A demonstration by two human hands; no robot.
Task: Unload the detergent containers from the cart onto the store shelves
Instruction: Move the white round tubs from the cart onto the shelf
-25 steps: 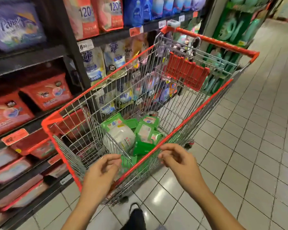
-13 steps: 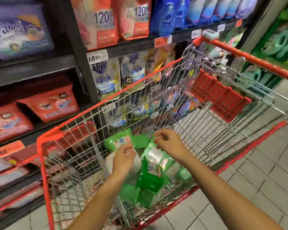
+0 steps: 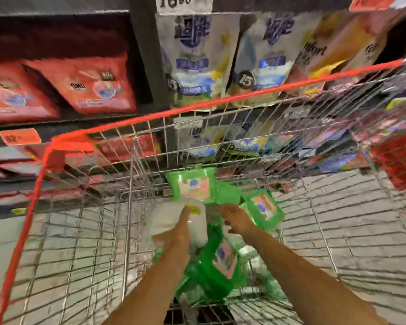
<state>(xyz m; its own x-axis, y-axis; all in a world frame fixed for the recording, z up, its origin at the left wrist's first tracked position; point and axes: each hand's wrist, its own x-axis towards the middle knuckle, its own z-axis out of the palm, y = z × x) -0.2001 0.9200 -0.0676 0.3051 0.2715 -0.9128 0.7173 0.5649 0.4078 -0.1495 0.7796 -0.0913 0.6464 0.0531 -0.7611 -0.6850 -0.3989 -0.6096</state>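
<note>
Head view: left hand (image 3: 174, 236) fingers (image 3: 185, 214) touch white container (image 3: 161, 218) inside cart (image 3: 244, 97).

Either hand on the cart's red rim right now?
No, the left hand rests on the white container and the right hand is among the green containers, both below the red rim.

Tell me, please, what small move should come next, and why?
Probably close the left hand round the white container and lift it out: the hand lies against it in the cart, right hand beside green packs; blur hides any grip.
</note>
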